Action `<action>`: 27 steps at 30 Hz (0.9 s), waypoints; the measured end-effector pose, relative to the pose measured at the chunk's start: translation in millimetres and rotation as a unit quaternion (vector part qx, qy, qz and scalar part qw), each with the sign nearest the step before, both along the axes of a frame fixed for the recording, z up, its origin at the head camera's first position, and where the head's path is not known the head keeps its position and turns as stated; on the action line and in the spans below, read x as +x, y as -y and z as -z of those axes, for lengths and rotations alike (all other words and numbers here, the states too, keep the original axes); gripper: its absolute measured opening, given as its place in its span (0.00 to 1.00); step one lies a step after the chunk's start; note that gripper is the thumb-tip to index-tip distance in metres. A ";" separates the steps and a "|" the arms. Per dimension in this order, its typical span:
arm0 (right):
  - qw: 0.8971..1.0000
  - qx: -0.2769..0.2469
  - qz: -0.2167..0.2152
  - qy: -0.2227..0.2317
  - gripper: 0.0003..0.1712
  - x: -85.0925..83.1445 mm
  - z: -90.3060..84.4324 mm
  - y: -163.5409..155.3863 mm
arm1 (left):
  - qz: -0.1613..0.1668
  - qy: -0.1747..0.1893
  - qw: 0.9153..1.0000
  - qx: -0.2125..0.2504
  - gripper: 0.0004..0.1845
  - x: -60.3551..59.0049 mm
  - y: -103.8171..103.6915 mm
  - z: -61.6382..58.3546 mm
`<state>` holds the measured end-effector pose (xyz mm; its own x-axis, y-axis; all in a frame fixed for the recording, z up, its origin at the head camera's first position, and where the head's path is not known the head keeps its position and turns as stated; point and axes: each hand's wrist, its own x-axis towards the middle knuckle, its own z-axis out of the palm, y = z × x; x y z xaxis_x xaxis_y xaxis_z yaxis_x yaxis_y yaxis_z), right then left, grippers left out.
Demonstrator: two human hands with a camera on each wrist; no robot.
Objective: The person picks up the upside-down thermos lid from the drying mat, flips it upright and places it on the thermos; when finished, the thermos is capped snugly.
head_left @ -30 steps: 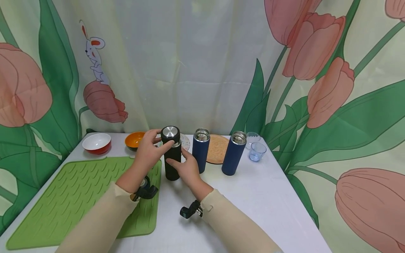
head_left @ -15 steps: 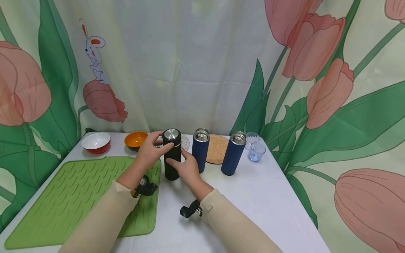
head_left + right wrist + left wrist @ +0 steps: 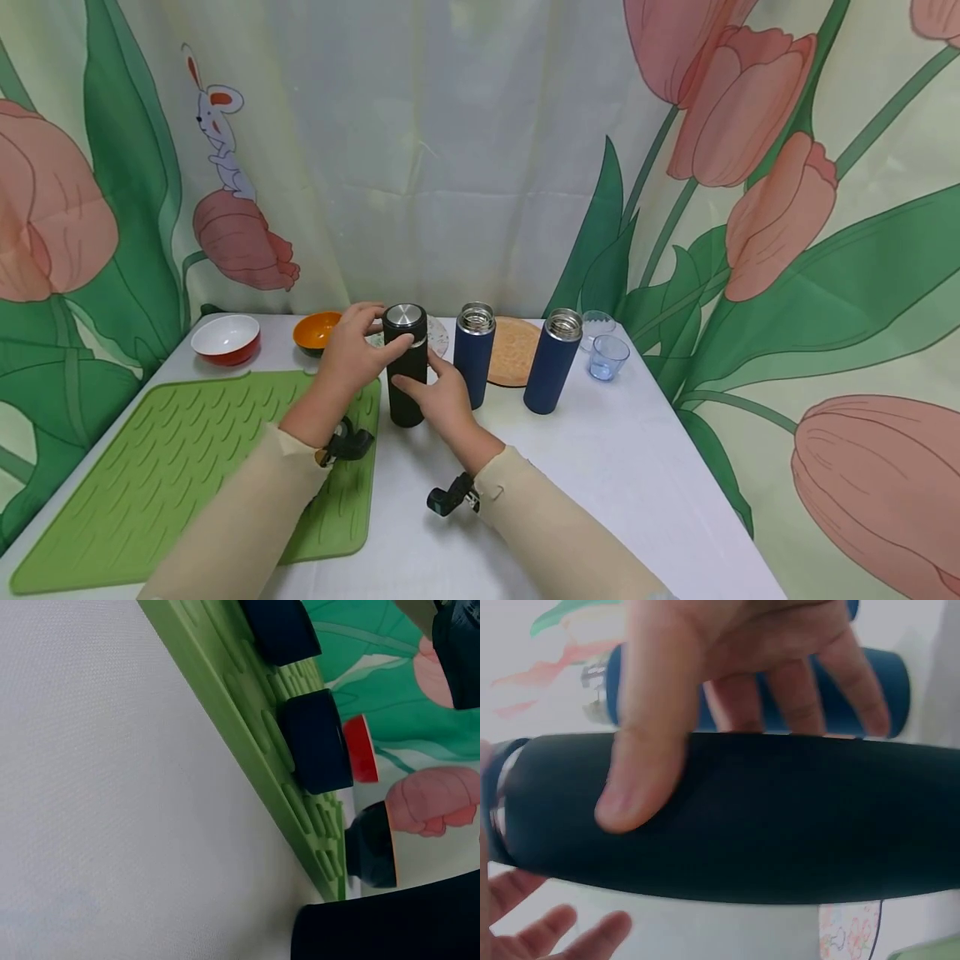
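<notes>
A black flask (image 3: 406, 379) stands upright on the white table (image 3: 600, 467), just right of the green mat (image 3: 172, 467). My left hand (image 3: 371, 337) grips its silver-topped lid (image 3: 405, 317), with the thumb on the near side. My right hand (image 3: 427, 383) holds the flask's body, thumb in front and fingers behind. In the left wrist view the black flask (image 3: 765, 817) fills the frame with the right hand's thumb (image 3: 641, 750) across it. The right wrist view shows only a corner of the black flask (image 3: 390, 922).
Two lidless blue flasks (image 3: 474, 354) (image 3: 552, 362) stand to the right, with a cork coaster (image 3: 513, 352) behind and small glass cups (image 3: 607, 357) beyond. An orange bowl (image 3: 315, 331) and a red bowl (image 3: 225, 337) sit at the back left. Two dark caps (image 3: 315, 739) lie on the green mat (image 3: 247, 742).
Both hands stay on the black flask. The left hand's fingers have shifted slightly round the lid; the flask itself has not moved.
</notes>
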<state>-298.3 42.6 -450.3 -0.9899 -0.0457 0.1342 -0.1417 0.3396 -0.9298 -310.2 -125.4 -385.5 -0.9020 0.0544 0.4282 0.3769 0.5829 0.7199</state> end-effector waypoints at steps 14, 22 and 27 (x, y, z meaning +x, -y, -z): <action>1.000 0.001 -0.003 -0.012 0.39 -1.0 -0.4 -1.6 | 0.049 0.015 0.999 0.015 0.29 -10.1 6.1 5.2; 1.000 -0.004 -0.004 -0.012 0.38 -1.4 -0.4 -3.1 | 0.163 0.128 0.977 0.059 0.31 -23.9 20.0 4.3; 1.000 -0.001 -0.008 -0.007 0.39 -1.4 0.4 -2.5 | 0.155 0.138 0.973 0.101 0.38 -16.3 12.3 5.6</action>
